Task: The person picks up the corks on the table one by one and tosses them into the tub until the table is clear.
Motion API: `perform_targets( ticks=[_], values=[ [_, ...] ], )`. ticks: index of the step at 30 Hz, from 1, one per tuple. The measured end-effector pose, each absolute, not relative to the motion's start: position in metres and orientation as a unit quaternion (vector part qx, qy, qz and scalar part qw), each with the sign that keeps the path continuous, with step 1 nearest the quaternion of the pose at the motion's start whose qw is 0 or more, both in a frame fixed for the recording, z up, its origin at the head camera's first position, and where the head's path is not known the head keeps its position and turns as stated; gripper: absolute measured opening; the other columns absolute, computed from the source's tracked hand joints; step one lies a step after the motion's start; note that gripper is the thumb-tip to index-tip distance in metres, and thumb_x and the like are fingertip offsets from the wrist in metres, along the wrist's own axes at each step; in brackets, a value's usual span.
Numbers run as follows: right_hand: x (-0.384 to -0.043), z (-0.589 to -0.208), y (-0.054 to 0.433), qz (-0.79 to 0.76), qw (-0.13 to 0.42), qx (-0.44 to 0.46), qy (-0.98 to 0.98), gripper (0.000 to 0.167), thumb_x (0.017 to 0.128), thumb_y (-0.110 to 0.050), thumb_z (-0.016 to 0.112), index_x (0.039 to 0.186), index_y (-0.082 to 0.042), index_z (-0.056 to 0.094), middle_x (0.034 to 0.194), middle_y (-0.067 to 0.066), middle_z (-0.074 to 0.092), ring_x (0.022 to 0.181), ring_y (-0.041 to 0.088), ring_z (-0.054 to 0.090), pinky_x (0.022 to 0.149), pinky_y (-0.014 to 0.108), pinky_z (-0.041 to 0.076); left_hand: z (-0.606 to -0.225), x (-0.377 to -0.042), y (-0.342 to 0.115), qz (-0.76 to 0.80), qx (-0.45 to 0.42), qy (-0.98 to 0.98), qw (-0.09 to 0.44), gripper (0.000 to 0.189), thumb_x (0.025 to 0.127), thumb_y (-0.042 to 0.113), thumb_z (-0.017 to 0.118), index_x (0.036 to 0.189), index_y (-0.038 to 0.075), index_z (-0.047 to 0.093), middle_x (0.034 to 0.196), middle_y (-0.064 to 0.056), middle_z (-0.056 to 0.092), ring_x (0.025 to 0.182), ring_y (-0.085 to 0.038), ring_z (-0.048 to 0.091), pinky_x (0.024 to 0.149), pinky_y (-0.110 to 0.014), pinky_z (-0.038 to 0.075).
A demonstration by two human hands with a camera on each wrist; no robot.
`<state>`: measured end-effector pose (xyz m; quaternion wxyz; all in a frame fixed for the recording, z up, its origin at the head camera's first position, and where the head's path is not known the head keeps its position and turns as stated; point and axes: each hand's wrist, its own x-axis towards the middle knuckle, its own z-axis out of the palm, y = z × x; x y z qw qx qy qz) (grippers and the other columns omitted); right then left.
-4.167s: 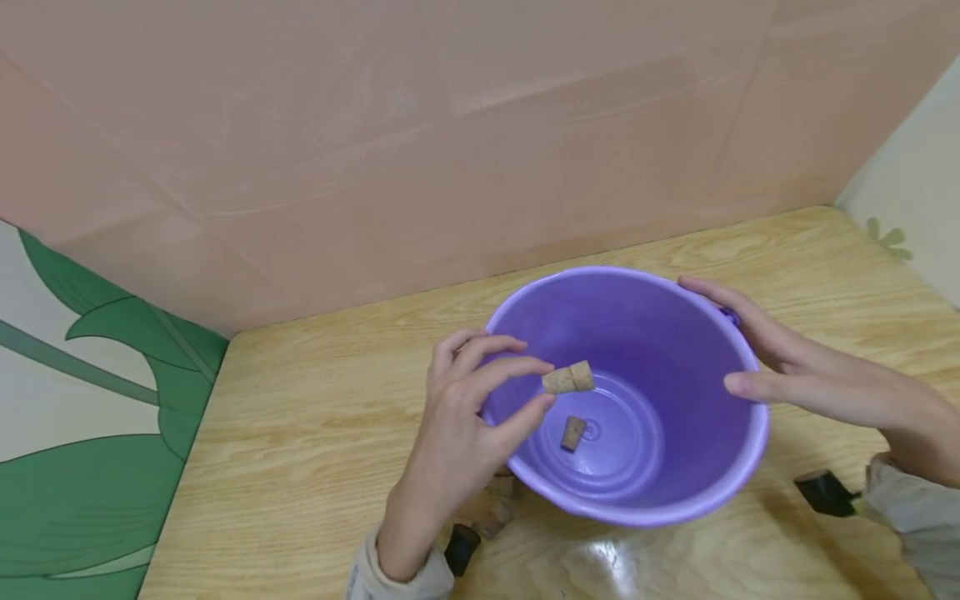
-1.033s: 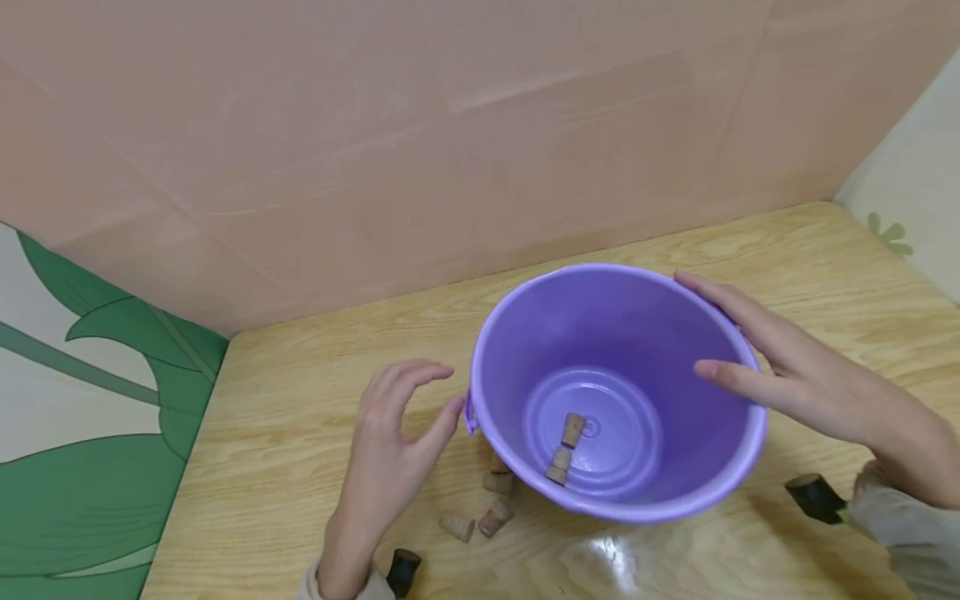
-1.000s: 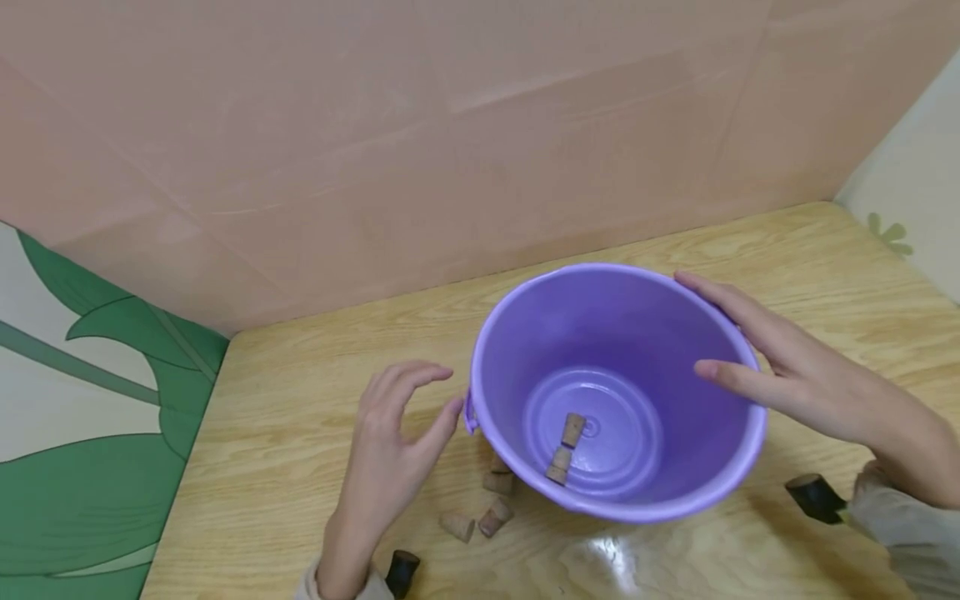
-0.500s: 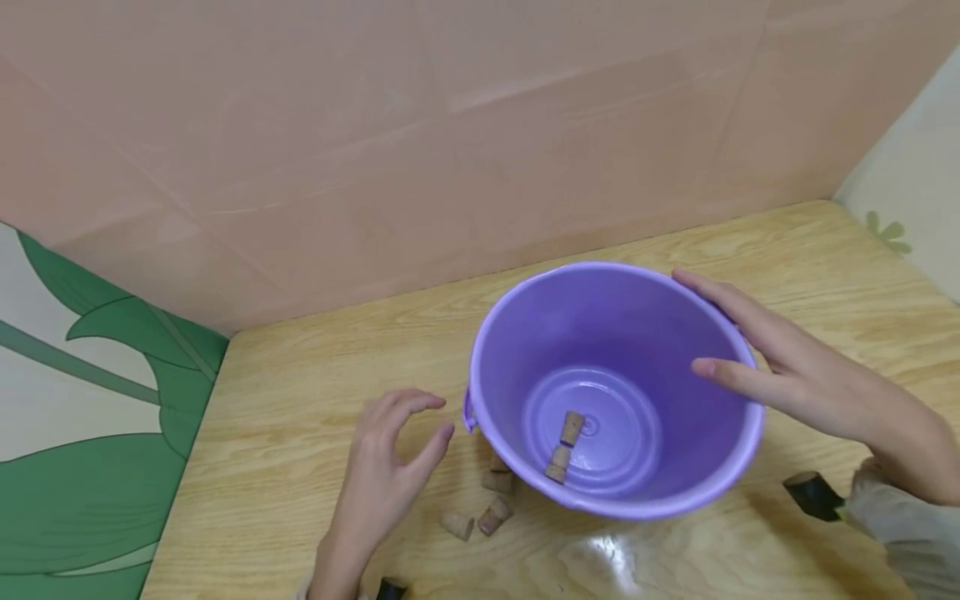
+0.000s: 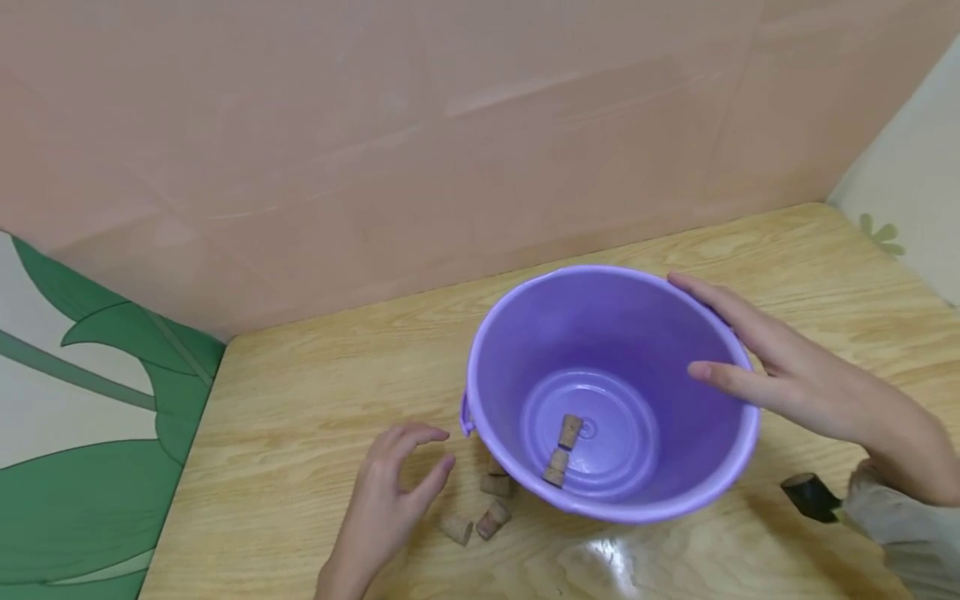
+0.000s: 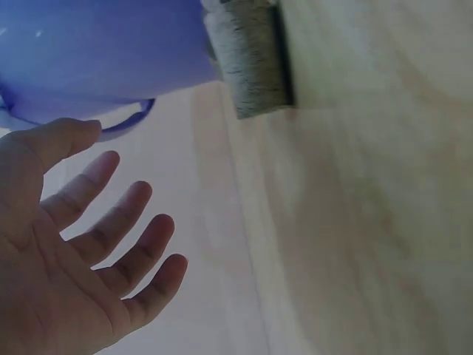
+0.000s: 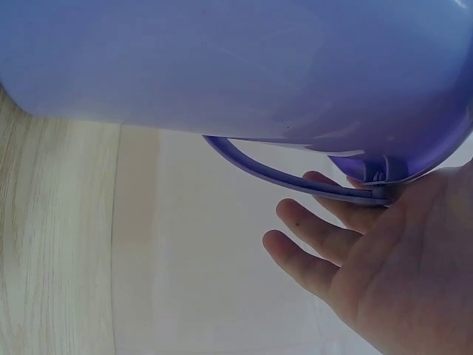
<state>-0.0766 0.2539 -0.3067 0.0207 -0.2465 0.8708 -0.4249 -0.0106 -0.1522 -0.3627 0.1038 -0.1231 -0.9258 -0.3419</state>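
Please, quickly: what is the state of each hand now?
Left hand: open, holding nothing.
Right hand: holding the purple bucket by its rim.

A pale yellow, wood-grained table (image 5: 300,433) meets a dusty-pink, faintly creased wall (image 5: 450,150) along its far edge. At left stands a white panel with large dark-green leaves (image 5: 82,517); at right, an off-white panel (image 5: 918,158) — bearing a small olive-green plant motif (image 5: 885,235). White light glints (image 5: 615,562) — low on the tabletop.
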Motion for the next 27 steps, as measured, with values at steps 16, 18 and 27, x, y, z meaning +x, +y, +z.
perform_targets(
  ticks=[16,18,27],
  values=[
    [-0.075,-0.305,0.253,-0.417,0.019,-0.246,0.875,0.084,0.091,-0.007,0.065,0.158,-0.031,0.019,0.155,-0.006,0.036,0.136,-0.004,0.033,0.100,0.000,0.026,-0.381,-0.001,-0.168,-0.339,-0.143,-0.930,0.030,0.033,0.083,0.022,0.079,0.114,0.027,0.069,0.118,0.019,0.064,0.115,-0.008,0.060,0.100,-0.041,0.051],
    [-0.075,-0.304,0.253,-0.419,0.023,-0.244,0.874,0.084,0.092,-0.007,0.064,0.158,-0.031,0.019,0.155,-0.008,0.036,0.136,-0.003,0.034,0.099,0.000,0.026,-0.380,0.000,-0.169,-0.338,-0.134,-0.932,0.010,0.032,0.084,0.023,0.078,0.115,0.027,0.069,0.117,0.020,0.064,0.115,-0.009,0.059,0.101,-0.041,0.050],
    [-0.074,-0.303,0.252,-0.418,0.025,-0.244,0.875,0.083,0.092,-0.009,0.064,0.158,-0.031,0.019,0.156,-0.009,0.035,0.137,-0.003,0.033,0.100,0.000,0.026,-0.381,0.001,-0.178,-0.339,-0.159,-0.925,-0.068,0.027,0.090,0.032,0.071,0.116,0.025,0.068,0.117,0.020,0.064,0.113,-0.011,0.062,0.100,-0.043,0.051]
  ],
)
